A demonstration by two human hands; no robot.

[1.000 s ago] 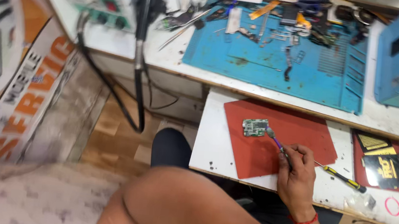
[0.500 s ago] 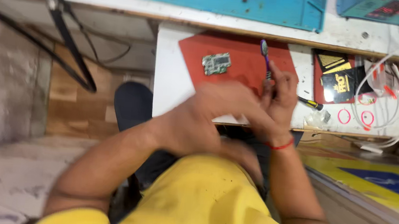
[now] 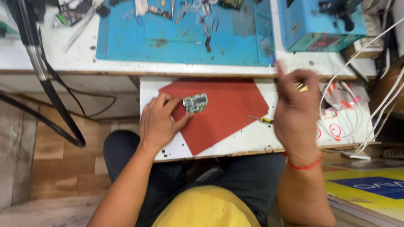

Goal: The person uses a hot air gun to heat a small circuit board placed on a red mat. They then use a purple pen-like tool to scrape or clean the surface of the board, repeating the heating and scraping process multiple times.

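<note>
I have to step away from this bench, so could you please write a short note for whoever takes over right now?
Left hand: open, resting on the red mat, fingertips at the edge of the small green circuit board.
Right hand: raised above the right side of the white board; whether it holds anything cannot be told.
A small screwdriver lies at the mat's right edge, untouched.
Loose tools and parts sit on the blue mat on the bench behind.
Done: circuit board laid out on the red mat. Left: no tool is on the circuit board at this moment.
</note>
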